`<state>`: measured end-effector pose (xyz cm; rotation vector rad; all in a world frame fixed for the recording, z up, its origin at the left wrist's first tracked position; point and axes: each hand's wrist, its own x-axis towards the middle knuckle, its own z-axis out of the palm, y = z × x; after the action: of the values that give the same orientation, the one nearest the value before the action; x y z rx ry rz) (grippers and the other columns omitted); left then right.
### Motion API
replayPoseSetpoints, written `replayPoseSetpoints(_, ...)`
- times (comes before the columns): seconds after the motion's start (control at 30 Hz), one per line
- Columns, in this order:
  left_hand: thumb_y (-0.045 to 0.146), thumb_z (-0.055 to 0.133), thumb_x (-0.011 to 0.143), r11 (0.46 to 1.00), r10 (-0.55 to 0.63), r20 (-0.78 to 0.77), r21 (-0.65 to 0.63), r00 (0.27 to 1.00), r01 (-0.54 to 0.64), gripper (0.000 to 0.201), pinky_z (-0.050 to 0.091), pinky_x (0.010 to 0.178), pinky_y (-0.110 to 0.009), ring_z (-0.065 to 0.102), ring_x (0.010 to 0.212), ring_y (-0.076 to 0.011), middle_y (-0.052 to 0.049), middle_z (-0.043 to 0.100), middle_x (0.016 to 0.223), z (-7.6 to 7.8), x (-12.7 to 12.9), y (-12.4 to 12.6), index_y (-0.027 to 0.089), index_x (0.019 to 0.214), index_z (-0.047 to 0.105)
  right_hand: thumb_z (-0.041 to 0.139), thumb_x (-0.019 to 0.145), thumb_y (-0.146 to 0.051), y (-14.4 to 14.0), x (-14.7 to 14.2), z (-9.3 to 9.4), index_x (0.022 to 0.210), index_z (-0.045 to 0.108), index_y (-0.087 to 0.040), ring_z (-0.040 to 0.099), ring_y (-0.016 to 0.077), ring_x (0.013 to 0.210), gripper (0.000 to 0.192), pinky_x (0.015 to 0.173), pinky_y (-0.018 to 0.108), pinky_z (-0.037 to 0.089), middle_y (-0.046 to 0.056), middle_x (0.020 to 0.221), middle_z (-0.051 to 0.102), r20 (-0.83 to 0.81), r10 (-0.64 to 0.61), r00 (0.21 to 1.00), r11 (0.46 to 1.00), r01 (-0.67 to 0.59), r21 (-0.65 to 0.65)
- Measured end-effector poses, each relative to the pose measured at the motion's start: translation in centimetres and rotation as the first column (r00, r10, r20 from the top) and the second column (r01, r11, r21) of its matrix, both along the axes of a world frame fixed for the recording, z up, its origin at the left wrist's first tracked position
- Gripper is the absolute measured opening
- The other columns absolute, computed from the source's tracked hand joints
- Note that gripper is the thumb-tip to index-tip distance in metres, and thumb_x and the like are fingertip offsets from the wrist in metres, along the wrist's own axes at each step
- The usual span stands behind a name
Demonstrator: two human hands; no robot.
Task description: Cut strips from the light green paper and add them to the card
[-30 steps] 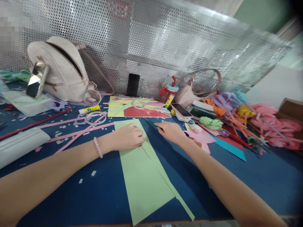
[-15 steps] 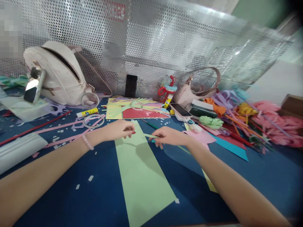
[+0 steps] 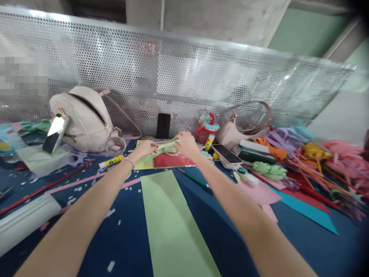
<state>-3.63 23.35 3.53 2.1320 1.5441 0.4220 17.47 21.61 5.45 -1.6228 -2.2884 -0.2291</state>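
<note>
**Listener:** Two hands are in view? What are they doing?

**Describer:** Both reach far forward over a blue tabletop. Between them they pinch a thin, pale green paper strip, just above a yellow-and-red card collage at the back of the table. That collage is my landmark.

**Listener:** Which hand has which end?

**Describer:** Left hand grips the strip's lower-left end, over the collage's left half. Right hand pinches the upper-right end, over the collage's middle. Both sets of fingers are closed on the paper; neither is nearer, since each holds one end.

**Listener:** How does the strip lie?

**Describer:** Its long axis runs roughly left to right, tilted, with the right end higher. It sags slightly between the grips.

**Listener:** Anything else close by?

**Describer:** Nearer the person than the collage lies a wide, light green paper sheet, its long axis pointing away from the body. Left of the collage lies a yellow glue stick; behind it, a black phone leans upright on a perforated metal screen.
</note>
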Motion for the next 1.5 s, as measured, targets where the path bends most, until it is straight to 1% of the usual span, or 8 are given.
replayPoseSetpoints(0.1,0.035,0.057,0.093,0.999,0.035,-0.023,0.022,0.999,-0.035,0.03,0.053,0.08,-0.039,0.061,0.095,-0.0221,-0.007,0.06,0.113,-1.1,-0.3,1.4,0.014,0.114,0.059,0.05,0.089,-0.027,0.3,-2.2,-2.5,0.099,0.068,-0.018,0.045,0.0248,0.115,0.022,0.097,0.037,0.036,0.012,0.119,0.056,0.074,0.052,0.996,0.999,-0.052,0.001)
replayPoseSetpoints(0.27,0.034,0.057,0.093,0.998,0.055,-0.073,0.007,0.996,-0.055,0.03,0.053,0.081,-0.04,0.061,0.095,-0.0209,-0.008,0.06,0.114,-2.8,-1.4,2.0,0.015,0.116,0.057,0.055,0.09,-0.033,1.3,-1.4,-4.9,0.102,0.064,-0.017,0.05,0.0237,0.113,0.022,0.094,0.043,0.04,0.009,0.117,0.058,0.143,0.017,0.99,0.999,-0.011,-0.042)
replayPoseSetpoints(0.4,0.034,0.057,0.093,0.997,0.072,-0.115,-0.009,0.991,-0.074,0.029,0.054,0.08,-0.039,0.061,0.095,-0.0207,-0.008,0.06,0.113,-3.2,-1.6,1.7,0.015,0.115,0.058,0.057,0.09,-0.032,2.2,1.2,-4.1,0.101,0.063,-0.016,0.052,0.023,0.111,0.02,0.093,0.045,0.042,0.007,0.116,0.059,0.141,-0.054,0.989,0.997,0.061,-0.047)
replayPoseSetpoints(0.6,0.034,0.057,0.093,0.996,0.085,-0.17,0.035,0.982,-0.08,0.028,0.053,0.08,-0.039,0.061,0.095,-0.0205,-0.008,0.06,0.112,-2.9,-1.2,1.1,0.015,0.114,0.058,0.036,0.093,-0.016,2.2,3.4,-2.2,0.102,0.065,-0.008,0.045,0.032,0.113,0.031,0.089,0.045,0.039,0.023,0.112,0.056,0.046,-0.229,0.972,0.972,0.226,0.061)
replayPoseSetpoints(0.77,0.034,0.056,0.094,0.992,0.094,-0.242,0.101,0.966,-0.071,0.028,0.053,0.08,-0.039,0.062,0.094,-0.02,-0.008,0.061,0.111,-2.4,-0.8,0.4,0.015,0.114,0.058,0.043,0.094,-0.02,1.8,0.6,-2.8,0.1,0.064,-0.016,0.052,0.0203,0.104,0.023,0.09,0.031,0.039,0.01,0.104,0.063,0.059,-0.012,0.998,1.0,0.012,0.007)
replayPoseSetpoints(1.03,0.035,0.056,0.093,0.956,0.085,-0.303,0.293,0.949,0.008,0.033,0.048,0.091,-0.047,0.056,0.108,-0.0246,-0.01,0.056,0.122,0.2,0.6,-1.9,0.015,0.119,0.056,0.052,0.093,-0.032,1.0,-0.7,-3.4,0.11,0.06,-0.015,0.06,0.0184,0.096,0.025,0.085,0.039,0.048,0.007,0.107,0.064,0.113,0.089,0.99,0.99,-0.076,-0.119)
replayPoseSetpoints(1.27,0.056,0.063,0.081,0.926,-0.311,-0.349,0.099,0.884,0.365,0.048,0.05,0.08,-0.038,0.062,0.092,-0.0237,-0.008,0.065,0.105,0.7,2.1,-8.9,0.017,0.11,0.062,0.044,0.091,-0.024,-4.5,1.2,-1.1,0.106,0.063,-0.019,0.063,0.022,0.096,0.025,0.074,0.028,0.042,0.009,0.107,0.068,0.193,0.137,0.971,0.967,-0.089,-0.24)
replayPoseSetpoints(1.5,0.062,0.066,0.067,0.972,-0.19,-0.398,0.053,0.898,0.229,0.081,0.045,0.085,-0.041,0.053,0.111,-0.0389,-0.022,0.056,0.12,-2.1,-2.2,-11.0,0.01,0.128,0.05,0.05,0.084,-0.027,-11.8,5.2,-2.4,0.126,0.051,-0.011,0.066,0.0302,0.086,0.044,0.065,0.032,0.042,0.016,0.097,0.07,0.344,0.115,0.932,0.926,0.026,-0.377)
